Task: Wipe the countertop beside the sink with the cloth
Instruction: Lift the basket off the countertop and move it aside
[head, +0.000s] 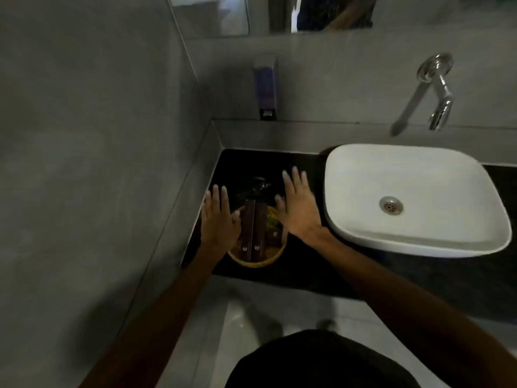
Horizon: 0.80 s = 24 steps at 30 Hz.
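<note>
Fingers of left hand and right hand spread apart, empty | between them: woven basket on black countertop | sink right of the fingers | cloth: not visible | step: likely clearing basket before wiping | next: grip both rims, lift level.
</note>
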Tool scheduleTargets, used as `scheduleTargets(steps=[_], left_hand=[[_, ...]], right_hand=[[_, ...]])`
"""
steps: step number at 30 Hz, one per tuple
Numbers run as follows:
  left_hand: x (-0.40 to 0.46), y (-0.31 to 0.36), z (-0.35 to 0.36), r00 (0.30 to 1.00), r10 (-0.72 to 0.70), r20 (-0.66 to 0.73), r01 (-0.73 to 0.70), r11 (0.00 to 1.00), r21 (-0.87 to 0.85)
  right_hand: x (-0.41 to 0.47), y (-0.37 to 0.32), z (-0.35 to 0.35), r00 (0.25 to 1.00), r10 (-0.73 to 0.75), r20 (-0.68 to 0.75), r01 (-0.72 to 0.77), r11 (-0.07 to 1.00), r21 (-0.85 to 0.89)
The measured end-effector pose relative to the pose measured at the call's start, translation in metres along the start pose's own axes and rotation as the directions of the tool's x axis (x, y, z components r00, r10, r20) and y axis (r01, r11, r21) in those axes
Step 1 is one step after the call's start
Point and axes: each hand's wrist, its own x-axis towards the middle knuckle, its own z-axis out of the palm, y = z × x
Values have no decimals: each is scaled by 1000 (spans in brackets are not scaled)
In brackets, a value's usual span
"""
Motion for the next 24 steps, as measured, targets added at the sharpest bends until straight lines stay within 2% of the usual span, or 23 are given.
scheduleTargets(steps=[1, 3, 5, 7, 9, 11, 17, 24], left_hand=[[-4, -6, 10, 994, -47, 97, 48, 999, -10], [-7, -19, 25, 964, -95, 247, 109, 993, -46], [-9, -31, 39, 929, -115, 353, 153, 985, -81], [-5, -35, 45, 920, -137, 368, 218, 958, -187], [-2, -35, 47, 938, -149, 311, 235, 937, -258], [-1, -35, 51, 958, -161, 236, 229, 928, -293], [-36, -8, 54, 956, -246, 158, 289, 875, -387], [-135, 85, 72, 942, -214, 259, 321, 796, -512]], right_hand=[[-5, 3, 15, 986, 103, 134, -110, 993, 50], [-13, 9, 37, 890, 258, 376, -313, 945, 92], [-18, 11, 55, 798, 371, 474, -473, 874, 112], [-17, 11, 63, 788, 409, 459, -529, 832, 167], [-16, 11, 66, 798, 415, 437, -528, 831, 175], [-16, 14, 66, 804, 419, 422, -524, 834, 170], [-45, 43, 43, 828, 405, 388, -499, 848, 180], [-139, 139, 1, 859, 387, 335, -470, 856, 215]])
